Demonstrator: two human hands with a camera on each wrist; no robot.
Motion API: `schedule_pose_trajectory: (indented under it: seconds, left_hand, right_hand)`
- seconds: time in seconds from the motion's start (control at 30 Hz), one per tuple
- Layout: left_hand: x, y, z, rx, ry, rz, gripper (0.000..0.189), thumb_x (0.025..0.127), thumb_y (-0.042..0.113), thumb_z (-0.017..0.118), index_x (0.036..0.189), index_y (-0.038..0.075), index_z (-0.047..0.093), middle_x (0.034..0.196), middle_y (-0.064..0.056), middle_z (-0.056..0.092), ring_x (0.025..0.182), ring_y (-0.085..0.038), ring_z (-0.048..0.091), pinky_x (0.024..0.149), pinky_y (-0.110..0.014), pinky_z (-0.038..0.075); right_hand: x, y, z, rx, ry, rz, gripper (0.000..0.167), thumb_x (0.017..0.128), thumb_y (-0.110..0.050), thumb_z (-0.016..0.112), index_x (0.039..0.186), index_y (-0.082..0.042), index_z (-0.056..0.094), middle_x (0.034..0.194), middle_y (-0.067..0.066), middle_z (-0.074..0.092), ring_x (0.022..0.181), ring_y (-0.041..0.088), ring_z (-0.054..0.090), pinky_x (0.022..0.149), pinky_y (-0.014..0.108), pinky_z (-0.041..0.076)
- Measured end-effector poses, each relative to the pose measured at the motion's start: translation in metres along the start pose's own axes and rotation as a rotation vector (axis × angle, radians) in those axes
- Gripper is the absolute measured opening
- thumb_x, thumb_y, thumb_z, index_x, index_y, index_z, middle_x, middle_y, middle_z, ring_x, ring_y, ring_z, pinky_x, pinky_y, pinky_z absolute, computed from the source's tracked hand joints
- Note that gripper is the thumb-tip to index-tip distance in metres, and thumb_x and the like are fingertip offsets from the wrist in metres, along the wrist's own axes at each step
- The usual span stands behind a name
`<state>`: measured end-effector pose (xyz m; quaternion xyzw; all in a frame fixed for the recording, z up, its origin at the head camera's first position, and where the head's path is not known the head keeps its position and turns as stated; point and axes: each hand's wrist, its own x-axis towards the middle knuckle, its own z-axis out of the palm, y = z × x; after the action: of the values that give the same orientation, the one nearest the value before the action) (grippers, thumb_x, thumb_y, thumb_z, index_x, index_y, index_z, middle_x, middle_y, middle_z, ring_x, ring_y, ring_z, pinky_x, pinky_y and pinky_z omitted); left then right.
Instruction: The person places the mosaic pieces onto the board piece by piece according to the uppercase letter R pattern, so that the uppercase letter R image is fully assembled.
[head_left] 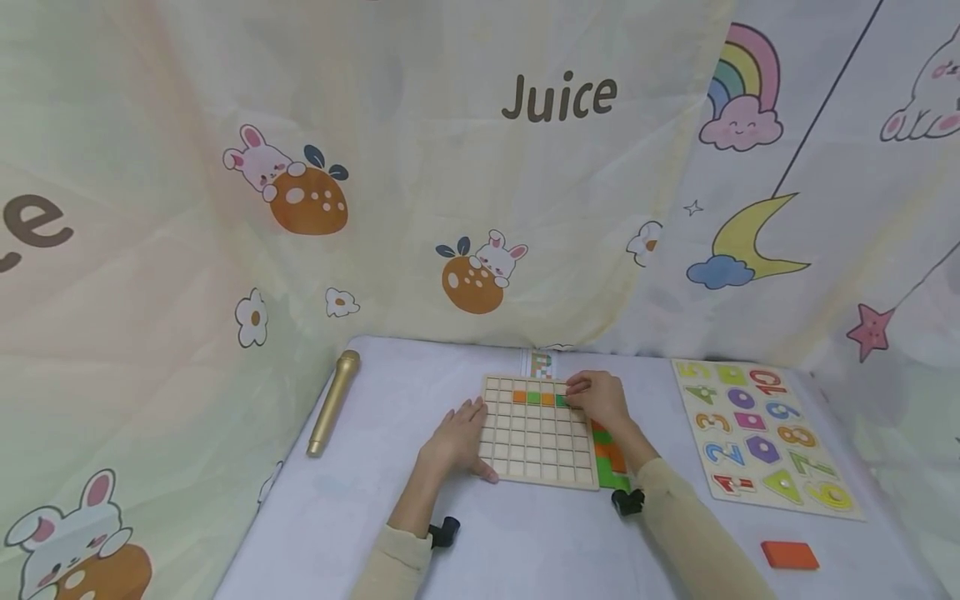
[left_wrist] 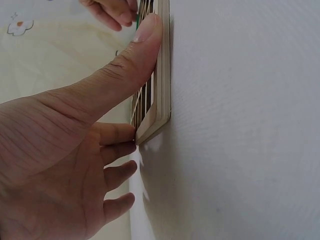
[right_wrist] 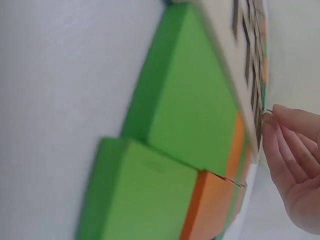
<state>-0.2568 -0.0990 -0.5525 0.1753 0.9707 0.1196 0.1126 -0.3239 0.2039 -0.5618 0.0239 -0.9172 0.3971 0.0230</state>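
Observation:
A wooden grid board [head_left: 536, 454] lies on the white table, with orange and green tiles [head_left: 533, 398] in a row near its far edge. At the board's left side rests my left hand [head_left: 456, 442], its thumb along the near edge and its fingertips at the left edge. My right hand [head_left: 600, 396] is over the far right part of the grid, thumb and forefinger pinching a small green tile [head_left: 561, 401] at the right end of the row. In the right wrist view those fingertips [right_wrist: 270, 117] meet close over the board; the tile is mostly hidden.
Green and orange blocks [right_wrist: 195, 115] lie along the board's right edge, under my right forearm. A number-and-shape puzzle board [head_left: 757, 417] lies farther right, an orange block [head_left: 790, 556] nearer me. A gold microphone [head_left: 333, 404] is at left; a small pattern card [head_left: 542, 363] lies behind the grid.

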Motion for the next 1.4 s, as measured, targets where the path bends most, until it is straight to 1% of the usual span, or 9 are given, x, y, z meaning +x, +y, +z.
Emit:
schedule_pose_trajectory:
  seconds: [0.13, 0.3, 0.4, 0.5, 0.6, 0.73, 0.9, 1.07, 1.4]
  left_hand:
    - [0.0, -0.001, 0.0, -0.002, -0.001, -0.004, 0.141, 0.052, 0.063, 0.096, 0.162, 0.0, 0.033, 0.17, -0.015, 0.027, 0.158, -0.034, 0.024, 0.128, -0.053, 0.024]
    - [0.001, -0.002, -0.001, -0.004, -0.004, -0.014, 0.142, 0.052, 0.063, 0.096, 0.162, 0.0, 0.032, 0.171, -0.015, 0.027, 0.158, -0.033, 0.023, 0.128, -0.053, 0.023]
    - [0.001, -0.002, -0.001, -0.004, -0.009, -0.024, 0.142, 0.052, 0.063, 0.096, 0.162, 0.0, 0.032, 0.171, -0.014, 0.026, 0.159, -0.033, 0.023, 0.128, -0.052, 0.022]
    - [0.002, -0.003, -0.001, 0.0, -0.01, -0.026, 0.142, 0.052, 0.063, 0.096, 0.162, 0.0, 0.032, 0.171, -0.014, 0.026, 0.159, -0.033, 0.022, 0.128, -0.052, 0.022]
    - [0.001, -0.003, -0.002, -0.002, -0.011, -0.023, 0.142, 0.052, 0.063, 0.095, 0.162, 0.0, 0.032, 0.171, -0.015, 0.026, 0.158, -0.033, 0.023, 0.128, -0.053, 0.022]
    - [-0.001, -0.003, -0.002, -0.003, -0.015, -0.023, 0.141, 0.053, 0.062, 0.096, 0.162, 0.0, 0.032, 0.171, -0.015, 0.027, 0.158, -0.033, 0.023, 0.128, -0.052, 0.023]
    - [-0.001, -0.002, -0.002, -0.001, -0.014, -0.023, 0.141, 0.053, 0.062, 0.096, 0.162, 0.0, 0.032, 0.171, -0.015, 0.026, 0.159, -0.033, 0.022, 0.128, -0.052, 0.022]
    - [0.0, -0.002, -0.002, 0.001, -0.011, -0.019, 0.141, 0.053, 0.062, 0.096, 0.162, 0.0, 0.032, 0.171, -0.015, 0.026, 0.158, -0.034, 0.023, 0.128, -0.053, 0.023]
    - [0.001, -0.001, 0.0, 0.014, -0.007, 0.004, 0.141, 0.053, 0.063, 0.095, 0.162, 0.0, 0.032, 0.171, -0.016, 0.026, 0.158, -0.035, 0.024, 0.127, -0.054, 0.025]
  right_hand:
    - [-0.004, 0.0, -0.007, 0.029, 0.005, 0.024, 0.026, 0.089, -0.017, 0.085, 0.112, -0.008, 0.078, 0.095, 0.002, 0.08, 0.088, 0.023, 0.075, 0.077, 0.04, 0.062]
    - [-0.011, 0.001, -0.017, 0.043, 0.048, 0.011, 0.026, 0.089, -0.015, 0.083, 0.114, -0.007, 0.077, 0.098, 0.006, 0.08, 0.09, 0.025, 0.075, 0.084, 0.046, 0.061]
    - [-0.015, 0.004, -0.021, 0.025, 0.067, -0.002, 0.027, 0.09, -0.014, 0.083, 0.115, -0.007, 0.077, 0.099, 0.007, 0.079, 0.091, 0.026, 0.076, 0.086, 0.048, 0.061]
    - [-0.018, 0.009, -0.025, 0.021, 0.075, 0.022, 0.027, 0.09, -0.013, 0.082, 0.115, -0.007, 0.077, 0.101, 0.008, 0.079, 0.093, 0.026, 0.075, 0.086, 0.047, 0.061]
    - [-0.02, 0.018, -0.03, 0.011, 0.057, 0.038, 0.025, 0.092, -0.012, 0.078, 0.116, -0.007, 0.076, 0.103, 0.007, 0.078, 0.094, 0.025, 0.074, 0.085, 0.045, 0.062]
    - [-0.024, 0.03, -0.035, -0.026, 0.006, 0.031, 0.028, 0.091, -0.01, 0.076, 0.119, -0.006, 0.075, 0.107, 0.008, 0.078, 0.1, 0.028, 0.072, 0.09, 0.048, 0.06]
    - [-0.025, 0.042, -0.039, -0.09, -0.03, 0.047, 0.033, 0.087, -0.011, 0.081, 0.119, -0.006, 0.075, 0.109, 0.009, 0.078, 0.102, 0.03, 0.071, 0.091, 0.05, 0.058]
    - [-0.025, 0.046, -0.04, -0.097, -0.051, 0.064, 0.033, 0.087, -0.011, 0.083, 0.118, -0.007, 0.075, 0.109, 0.008, 0.078, 0.101, 0.028, 0.071, 0.089, 0.048, 0.059]
    - [-0.025, 0.043, -0.045, -0.11, -0.016, 0.122, 0.036, 0.08, -0.013, 0.087, 0.114, -0.008, 0.077, 0.102, 0.007, 0.077, 0.096, 0.028, 0.066, 0.082, 0.042, 0.053]
